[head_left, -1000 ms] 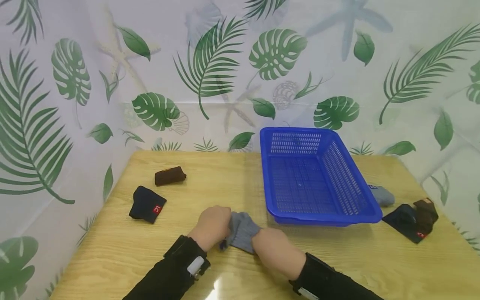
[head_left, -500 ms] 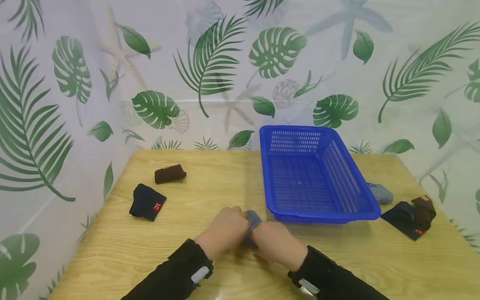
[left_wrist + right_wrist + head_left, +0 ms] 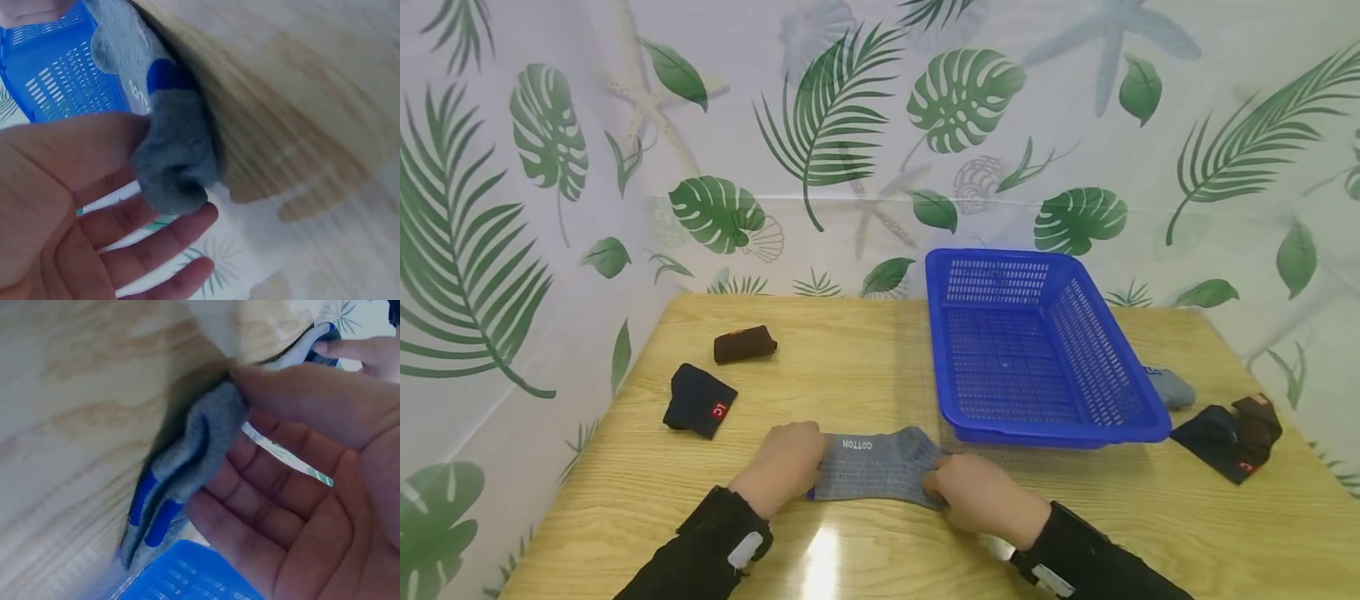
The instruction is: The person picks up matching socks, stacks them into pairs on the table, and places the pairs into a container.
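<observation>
Grey socks (image 3: 880, 471) with "COTTON" lettering stretch flat along the table's front middle, between both hands. My left hand (image 3: 786, 467) pinches their left end; in the left wrist view the thumb and index finger hold the grey fabric (image 3: 178, 144) beside a blue band, other fingers spread behind. At the opposite end, my right hand (image 3: 988, 500) pinches the socks between thumb and fingers. Two blue-banded layers of the socks (image 3: 187, 462) show in the right wrist view, one against the other.
A blue plastic basket (image 3: 1052, 433) stands behind my right hand. To its right lie a grey sock bundle (image 3: 1172, 388), navy socks (image 3: 1206, 433) and brown socks (image 3: 1257, 425). At the left are folded navy socks (image 3: 696, 400) and a brown roll (image 3: 745, 344).
The hands came together with the socks bunched between them, then drew apart. My left hand moved left, my right slightly right, and the socks now lie stretched out.
</observation>
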Available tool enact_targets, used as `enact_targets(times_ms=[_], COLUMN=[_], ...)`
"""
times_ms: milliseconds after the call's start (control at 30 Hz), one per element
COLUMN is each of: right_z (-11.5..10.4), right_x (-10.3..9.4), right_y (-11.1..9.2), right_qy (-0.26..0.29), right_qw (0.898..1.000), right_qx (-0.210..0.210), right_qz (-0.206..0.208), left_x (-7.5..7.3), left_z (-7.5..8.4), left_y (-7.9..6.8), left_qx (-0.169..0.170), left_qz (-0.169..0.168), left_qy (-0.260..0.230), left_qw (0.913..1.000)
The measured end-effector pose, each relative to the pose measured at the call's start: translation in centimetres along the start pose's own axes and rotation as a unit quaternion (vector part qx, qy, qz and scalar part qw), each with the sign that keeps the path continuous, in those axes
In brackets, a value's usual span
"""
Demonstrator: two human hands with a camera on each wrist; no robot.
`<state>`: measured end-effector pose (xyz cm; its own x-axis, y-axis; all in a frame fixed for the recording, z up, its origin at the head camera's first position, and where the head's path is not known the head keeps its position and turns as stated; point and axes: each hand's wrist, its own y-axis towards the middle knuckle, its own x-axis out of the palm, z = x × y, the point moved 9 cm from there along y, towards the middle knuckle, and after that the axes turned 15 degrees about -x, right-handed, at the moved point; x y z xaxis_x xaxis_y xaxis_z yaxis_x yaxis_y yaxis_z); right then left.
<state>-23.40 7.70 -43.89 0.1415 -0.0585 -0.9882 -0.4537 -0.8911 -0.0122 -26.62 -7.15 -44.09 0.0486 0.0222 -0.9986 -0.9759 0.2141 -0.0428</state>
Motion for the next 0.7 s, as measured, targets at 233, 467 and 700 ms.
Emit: enact_targets(times_ms=[233, 467, 700], right_z=[1.0, -0.3, -1.7], right_x=[-1.9, -1.2, 0.0], right_y=[-1.3, -2.8, -2.7], right_qy=[0.026, -0.065, -0.157], right_qw=[0.999, 0.997, 0.984], right_qx=[0.026, -0.023, -0.061], right_qz=[-0.018, -0.043, -0.054], left_x=[-2.0, -1.3, 0.1], left_z=[1.0, 1.1, 0.5], left_y=[-1.9, -3.9, -4.4], left_qx=[0.147, 0.254, 0.262], left_qz=[0.049, 0.108, 0.121], left_qy=[0.058, 0.175, 0.237], left_qw=[0.9863, 0.945, 0.9278])
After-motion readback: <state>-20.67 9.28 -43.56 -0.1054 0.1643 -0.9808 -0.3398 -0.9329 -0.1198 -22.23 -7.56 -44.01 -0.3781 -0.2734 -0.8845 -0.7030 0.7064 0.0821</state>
